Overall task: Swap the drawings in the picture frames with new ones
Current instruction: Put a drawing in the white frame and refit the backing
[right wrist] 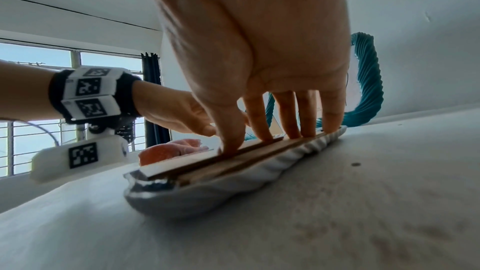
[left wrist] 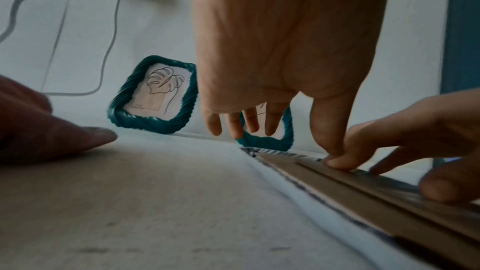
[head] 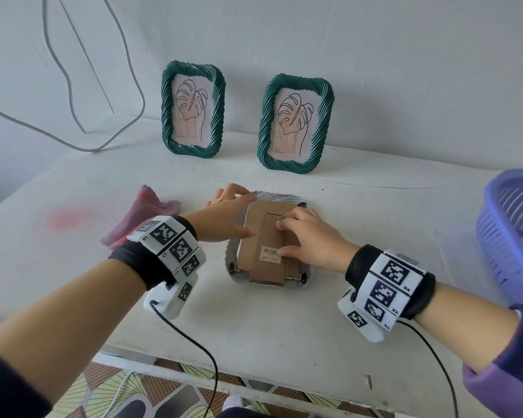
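Observation:
A white picture frame lies face down mid-table, its brown cardboard back and folded stand facing up. My left hand rests at the frame's left and far-left edge, fingers straight and thumb on the cardboard. With straight fingers my right hand presses down on the stand and back, thumb by the barcode sticker. Two green rope-pattern frames stand against the wall behind, each holding a leaf line drawing. No loose drawing is in view.
A crumpled pink cloth lies just left of my left hand. A purple slatted basket stands at the table's right edge. White cables hang on the wall at the back left. The table's front edge runs close below my forearms.

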Demonstrator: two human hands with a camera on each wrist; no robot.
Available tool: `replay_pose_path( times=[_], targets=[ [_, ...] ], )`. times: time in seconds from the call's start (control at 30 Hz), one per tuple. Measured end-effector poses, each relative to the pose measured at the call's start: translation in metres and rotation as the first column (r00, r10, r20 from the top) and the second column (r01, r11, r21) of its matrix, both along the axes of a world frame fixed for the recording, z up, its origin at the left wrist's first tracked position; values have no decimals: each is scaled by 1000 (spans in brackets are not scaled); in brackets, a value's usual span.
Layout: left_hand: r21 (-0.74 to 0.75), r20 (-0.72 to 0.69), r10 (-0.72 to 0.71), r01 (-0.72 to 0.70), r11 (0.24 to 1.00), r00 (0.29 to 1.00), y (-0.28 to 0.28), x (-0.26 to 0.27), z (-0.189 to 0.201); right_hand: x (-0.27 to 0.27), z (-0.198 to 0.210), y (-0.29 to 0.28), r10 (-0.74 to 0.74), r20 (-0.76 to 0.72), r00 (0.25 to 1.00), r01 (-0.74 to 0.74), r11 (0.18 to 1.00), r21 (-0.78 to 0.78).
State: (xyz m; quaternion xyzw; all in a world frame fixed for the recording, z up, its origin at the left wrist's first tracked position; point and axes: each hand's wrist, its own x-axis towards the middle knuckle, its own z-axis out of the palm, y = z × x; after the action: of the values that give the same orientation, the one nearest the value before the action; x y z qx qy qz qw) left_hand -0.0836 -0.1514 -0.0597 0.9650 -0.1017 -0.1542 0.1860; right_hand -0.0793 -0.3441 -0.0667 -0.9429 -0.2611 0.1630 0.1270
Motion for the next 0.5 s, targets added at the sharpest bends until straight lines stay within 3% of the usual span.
replay_pose_path(
  times=[0.2, 0.5],
  targets=[
    [58, -67, -151, 155, 986, 986, -21, -19, -6, -1, 1, -18, -69, 24, 997, 62, 974, 218],
    [58, -42, -123, 125, 990, 992, -26, -28, -13, -34, -5, -50, -67, -2, 998, 65, 962, 264]
  ],
)
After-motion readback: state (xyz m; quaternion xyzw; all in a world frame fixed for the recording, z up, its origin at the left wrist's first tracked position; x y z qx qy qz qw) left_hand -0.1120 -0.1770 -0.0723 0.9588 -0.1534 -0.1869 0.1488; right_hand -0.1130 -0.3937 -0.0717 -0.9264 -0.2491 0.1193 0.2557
